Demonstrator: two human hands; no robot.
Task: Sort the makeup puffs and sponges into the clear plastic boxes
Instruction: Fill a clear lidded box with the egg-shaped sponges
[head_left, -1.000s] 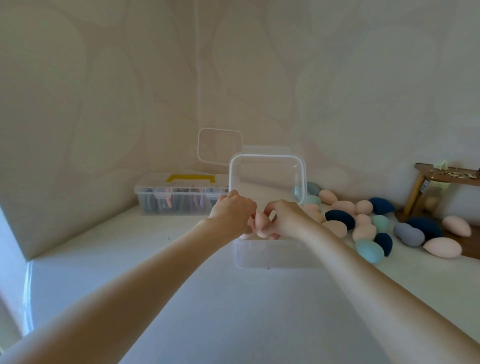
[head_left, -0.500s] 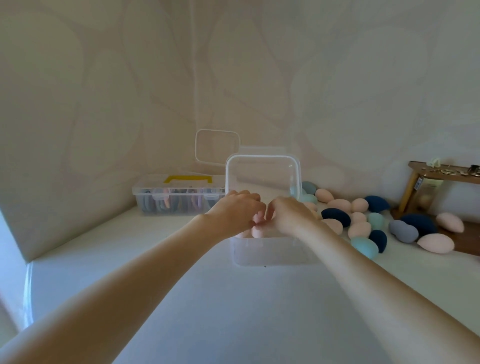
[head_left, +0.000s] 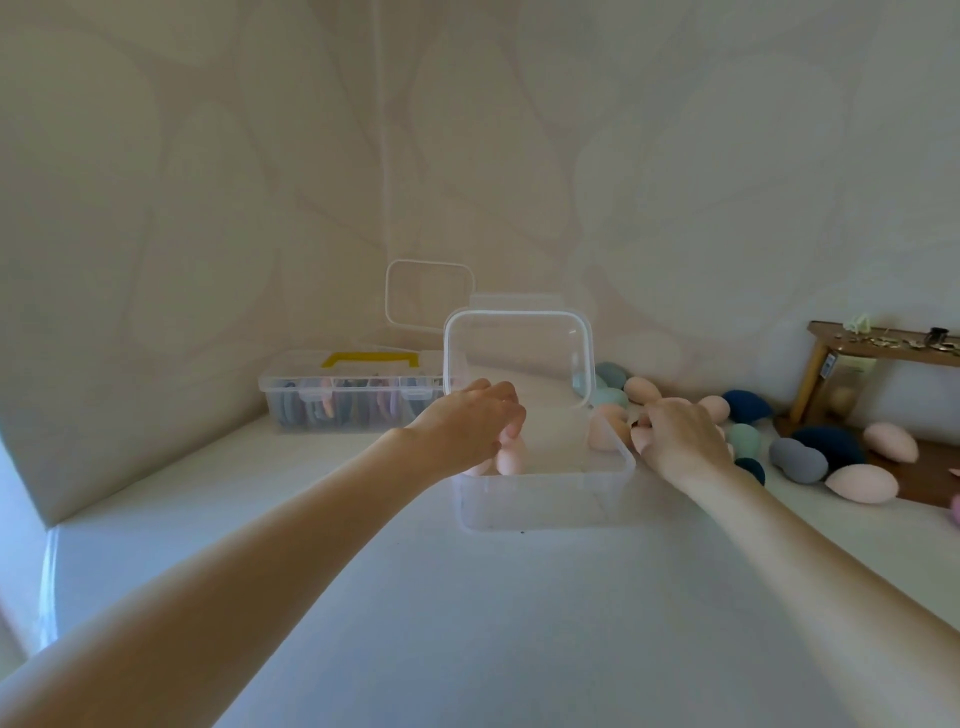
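Observation:
An open clear plastic box (head_left: 545, 499) stands in the middle of the white surface, its lid (head_left: 517, 358) tilted up behind it. My left hand (head_left: 467, 426) reaches into the box's left side, fingers curled over a pink sponge (head_left: 511, 457); a second pink sponge (head_left: 478, 467) lies beside it in the box. My right hand (head_left: 675, 436) is just outside the box's right wall, on the pile of sponges (head_left: 748, 436), fingers curled down onto a pink sponge (head_left: 605, 434) there. Its fingertips are mostly hidden.
Pink, teal, navy and grey sponges lie scattered to the right up to a small wooden stand (head_left: 883, 353). A closed clear case with a yellow handle (head_left: 358, 395) sits at the back left. Another open clear box (head_left: 428, 296) stands behind. Walls close the corner.
Both hands were together over the box, holding pink sponges. My right hand has moved right, out to the pile; my left hand has lowered into the box.

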